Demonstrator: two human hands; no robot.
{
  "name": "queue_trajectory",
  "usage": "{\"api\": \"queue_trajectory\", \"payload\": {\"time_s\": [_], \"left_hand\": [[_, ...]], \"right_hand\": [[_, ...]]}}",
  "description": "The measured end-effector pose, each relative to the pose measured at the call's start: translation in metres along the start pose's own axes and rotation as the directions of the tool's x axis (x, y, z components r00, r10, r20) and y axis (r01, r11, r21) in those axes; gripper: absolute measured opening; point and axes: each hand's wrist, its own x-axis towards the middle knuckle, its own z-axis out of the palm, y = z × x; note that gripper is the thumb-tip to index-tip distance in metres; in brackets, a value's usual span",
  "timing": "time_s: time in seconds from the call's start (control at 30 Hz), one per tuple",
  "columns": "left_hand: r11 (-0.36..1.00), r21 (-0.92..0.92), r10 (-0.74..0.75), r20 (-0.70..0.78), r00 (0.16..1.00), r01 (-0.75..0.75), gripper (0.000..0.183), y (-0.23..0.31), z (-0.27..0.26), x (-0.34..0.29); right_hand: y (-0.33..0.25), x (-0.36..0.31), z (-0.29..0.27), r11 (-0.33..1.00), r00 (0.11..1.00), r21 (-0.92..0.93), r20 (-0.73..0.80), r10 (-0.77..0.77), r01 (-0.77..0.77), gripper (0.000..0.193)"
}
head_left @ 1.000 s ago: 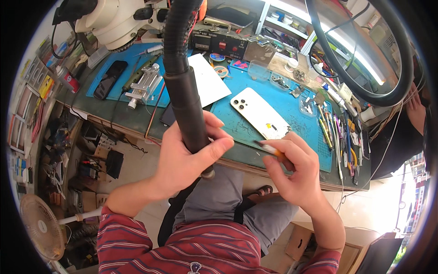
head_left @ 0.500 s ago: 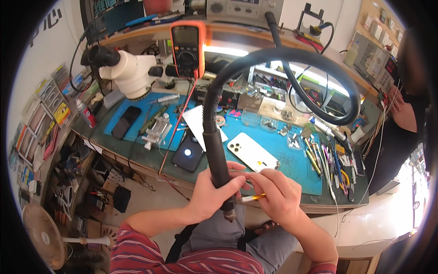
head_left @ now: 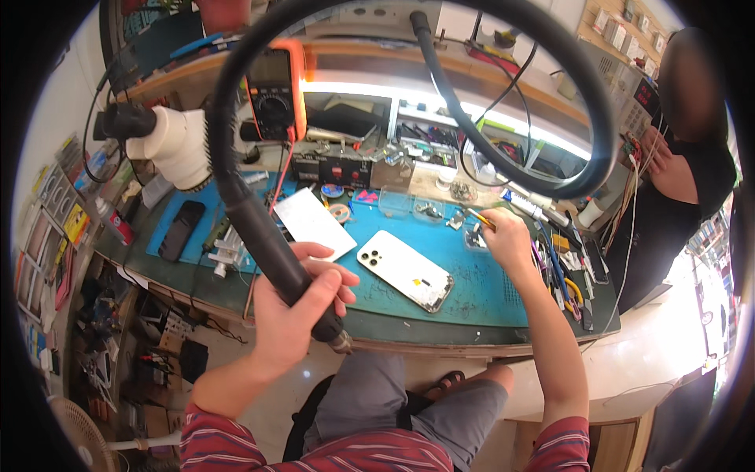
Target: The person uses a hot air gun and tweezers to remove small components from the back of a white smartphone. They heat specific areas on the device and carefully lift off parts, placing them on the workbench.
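Handle (head_left: 269, 250) sits clamped in my left hand (head_left: 285, 321); I pinch a slim tool (head_left: 480, 219) in my right hand (head_left: 508, 241), white phone (head_left: 401, 266) between.

Left grip (head_left: 297, 313) curled, right grip (head_left: 507, 238) farther forward

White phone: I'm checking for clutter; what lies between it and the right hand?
Between the white phone and the right hand, the head view shows blue mat, then a small clear tray near the hand.
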Motion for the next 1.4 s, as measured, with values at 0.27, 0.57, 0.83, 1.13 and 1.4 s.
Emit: {"api": "queue_trajectory", "payload": {"time_s": [0.27,0.57,0.83,1.13,1.4], "left_hand": [[0.995,-0.094,0.043,-0.025,0.999,-0.045,0.027,0.001,-0.007,0.019],[0.963,-0.199,0.172,-0.067,0.983,-0.182,0.026,-0.02,0.026,0.069],[0.988,-0.117,0.103,-0.009,0.995,-0.103,0.027,-0.036,0.043,0.079],[0.984,-0.08,0.16,-0.016,0.987,-0.16,0.024,-0.072,0.049,0.093],[0.988,-0.045,0.148,0.002,0.989,-0.148,0.024,-0.085,0.051,0.093]], "right_hand": [[-0.039,-0.044,-0.044,0.993,0.976,0.09,0.208,0.061,-0.081,0.015],[-0.089,-0.09,-0.057,0.941,0.903,0.244,0.305,-0.302,0.233,0.025],[-0.094,-0.089,-0.045,0.948,0.918,0.237,0.281,-0.278,0.214,0.026],[-0.09,-0.088,-0.039,0.938,0.911,0.289,0.305,-0.278,0.19,0.027],[-0.086,-0.082,-0.034,0.922,0.912,0.351,0.303,-0.276,0.162,0.023]]}}
